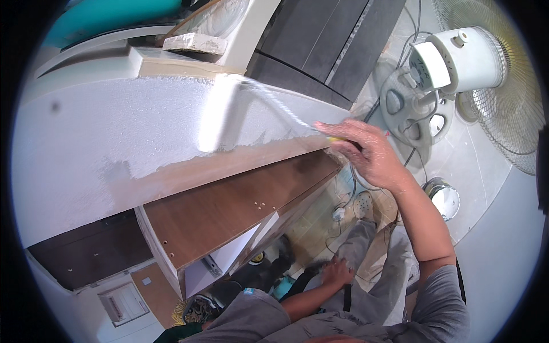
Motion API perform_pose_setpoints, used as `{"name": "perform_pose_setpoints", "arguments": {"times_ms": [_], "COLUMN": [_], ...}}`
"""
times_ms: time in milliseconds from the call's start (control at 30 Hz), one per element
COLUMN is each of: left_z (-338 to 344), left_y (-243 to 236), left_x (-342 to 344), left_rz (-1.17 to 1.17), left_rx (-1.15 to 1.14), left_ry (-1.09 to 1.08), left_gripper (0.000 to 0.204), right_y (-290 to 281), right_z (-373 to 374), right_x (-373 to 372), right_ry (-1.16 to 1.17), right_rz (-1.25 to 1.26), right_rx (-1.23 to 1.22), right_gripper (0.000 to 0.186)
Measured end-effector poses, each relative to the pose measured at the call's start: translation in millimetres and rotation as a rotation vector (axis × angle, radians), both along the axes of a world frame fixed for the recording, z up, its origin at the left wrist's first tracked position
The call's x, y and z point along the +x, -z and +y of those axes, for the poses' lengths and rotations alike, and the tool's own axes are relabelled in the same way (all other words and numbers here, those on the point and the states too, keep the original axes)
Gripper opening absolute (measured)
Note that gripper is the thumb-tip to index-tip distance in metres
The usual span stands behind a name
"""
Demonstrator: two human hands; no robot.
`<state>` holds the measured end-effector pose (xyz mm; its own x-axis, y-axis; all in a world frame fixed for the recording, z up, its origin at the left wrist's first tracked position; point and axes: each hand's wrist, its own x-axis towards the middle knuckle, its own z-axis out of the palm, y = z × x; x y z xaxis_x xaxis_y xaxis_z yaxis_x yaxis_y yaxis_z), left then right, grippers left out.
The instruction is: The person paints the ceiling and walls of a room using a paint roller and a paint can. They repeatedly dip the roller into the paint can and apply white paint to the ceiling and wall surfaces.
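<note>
My right hand [369, 151] is closed around the handle of a paint roller, out to the right of the wall. The thin frame, blurred by motion, runs left to the white roller [220, 114], which lies against the wall [137, 126]. Wet-looking white paint covers most of this surface, while a tan strip [200, 160] shows along its lower edge. My left hand [337, 271] rests on my grey trouser leg with its fingers spread and nothing in them.
Below the wall stands a brown cabinet [229, 211] with an opened drawer. To the right are a pedestal fan [469, 63], loose cables and a paint-smeared can [444, 201] on the tiled floor. A white-stained block [195, 44] sits on the ledge above.
</note>
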<state>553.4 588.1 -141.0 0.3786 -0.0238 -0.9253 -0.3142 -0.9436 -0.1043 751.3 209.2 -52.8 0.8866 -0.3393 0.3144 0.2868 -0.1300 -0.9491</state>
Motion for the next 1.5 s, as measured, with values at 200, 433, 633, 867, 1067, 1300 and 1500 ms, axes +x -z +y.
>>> {"name": "perform_pose_setpoints", "arguments": {"times_ms": [200, 433, 633, 867, 1067, 1300, 1500], "left_z": [8.8, 52.8, 20.1, 13.7, 4.1, -4.0, -0.9], "left_y": [7.5, 45.5, 24.6, 18.6, 8.0, 6.2, 10.6], "left_x": [0.4, -28.7, -4.2, -2.6, 0.3, 0.6, 0.8], "left_rz": [0.032, -0.052, 0.024, -0.064, -0.105, -0.031, -0.059], "left_rx": [0.026, -0.011, -0.001, -0.004, -0.041, 0.045, -0.005], "left_ry": [0.000, 0.001, -0.005, 0.109, 0.203, 0.222, 0.230], "left_gripper": [0.078, 0.080, 0.072, 0.059, 0.052, 0.059, 0.057], "right_y": [63.6, 48.8, -61.8, -107.2, -32.2, 61.6, 157.2], "right_z": [-2.0, -4.5, 4.9, 17.3, -1.7, -19.6, -13.5], "right_x": [-40.0, -30.0, 26.3, 53.2, 6.2, -45.9, -53.9], "right_ry": [0.042, 0.046, 0.025, 0.037, 0.038, 0.020, 0.061], "right_rz": [0.297, 0.169, -0.127, -0.347, -0.035, 0.466, 0.682], "right_rx": [0.036, 0.002, -0.036, 0.040, 0.018, 0.020, -0.066], "right_gripper": [0.033, 0.035, 0.033, 0.035, 0.032, 0.034, 0.034]}}
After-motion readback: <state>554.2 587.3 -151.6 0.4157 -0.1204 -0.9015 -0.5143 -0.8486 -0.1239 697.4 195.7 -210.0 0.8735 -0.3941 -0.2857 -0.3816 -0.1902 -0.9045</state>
